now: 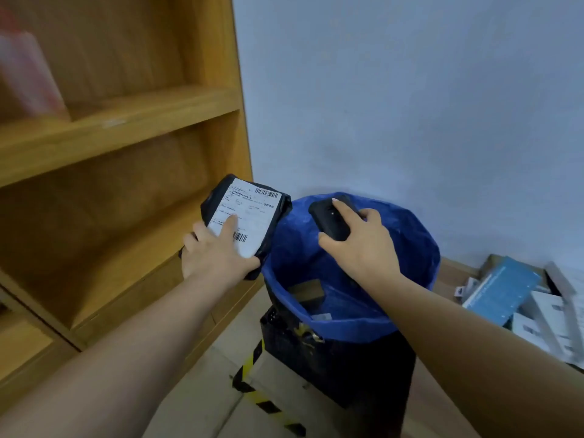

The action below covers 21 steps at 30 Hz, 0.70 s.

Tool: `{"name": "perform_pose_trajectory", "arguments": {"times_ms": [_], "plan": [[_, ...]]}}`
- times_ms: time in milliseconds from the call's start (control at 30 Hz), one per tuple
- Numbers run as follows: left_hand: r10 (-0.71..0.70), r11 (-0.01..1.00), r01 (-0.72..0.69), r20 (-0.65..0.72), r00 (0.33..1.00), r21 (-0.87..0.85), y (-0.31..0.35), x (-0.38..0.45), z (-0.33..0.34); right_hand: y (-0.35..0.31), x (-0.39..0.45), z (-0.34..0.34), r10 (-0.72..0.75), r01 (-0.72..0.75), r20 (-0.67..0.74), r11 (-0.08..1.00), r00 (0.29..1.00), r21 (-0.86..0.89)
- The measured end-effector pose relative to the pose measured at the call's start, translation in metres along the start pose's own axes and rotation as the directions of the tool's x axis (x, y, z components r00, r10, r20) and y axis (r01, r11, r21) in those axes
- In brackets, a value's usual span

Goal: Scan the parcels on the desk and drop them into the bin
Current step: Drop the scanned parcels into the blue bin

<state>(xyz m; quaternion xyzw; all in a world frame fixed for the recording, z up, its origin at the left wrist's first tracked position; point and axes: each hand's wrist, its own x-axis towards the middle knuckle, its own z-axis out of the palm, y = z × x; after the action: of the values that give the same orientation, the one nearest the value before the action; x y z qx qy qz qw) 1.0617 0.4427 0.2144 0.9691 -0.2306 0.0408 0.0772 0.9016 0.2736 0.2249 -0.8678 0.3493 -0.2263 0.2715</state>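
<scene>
Label words on parcel (249,216) too small to read. Left hand (215,251) grips parcel, right hand (360,238) grips scanner (331,219) above bin (410,235). Wooden shelf (120,121) left of hands, boxes (521,298) right.

So we've got a light tiled floor (218,403) with a strip of yellow-and-black hazard tape (252,387) running across it. The black bin (335,358) with its blue liner stands right on it, a wooden shelving unit (120,172) on the left, and a heap of boxes (521,305) far right.
</scene>
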Motion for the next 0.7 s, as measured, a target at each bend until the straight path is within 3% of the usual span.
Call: {"name": "perform_pose_trajectory", "arguments": {"times_ms": [400,567,700], "plan": [[0.181,0.983,-0.179,0.222,0.958,-0.03,0.095,0.159,0.093,0.084,0.138,0.065,0.256,-0.258,-0.055,0.966,0.965,-0.022],[0.288,0.957,-0.287,0.327,0.9,-0.05,0.129,0.204,0.137,0.121,0.164,0.089,0.419,-0.423,-0.077,0.905,0.905,-0.041],[0.401,0.909,-0.413,0.402,0.823,-0.062,0.158,0.239,0.183,0.152,0.173,0.115,0.569,-0.576,-0.137,0.818,0.811,-0.006]]}}
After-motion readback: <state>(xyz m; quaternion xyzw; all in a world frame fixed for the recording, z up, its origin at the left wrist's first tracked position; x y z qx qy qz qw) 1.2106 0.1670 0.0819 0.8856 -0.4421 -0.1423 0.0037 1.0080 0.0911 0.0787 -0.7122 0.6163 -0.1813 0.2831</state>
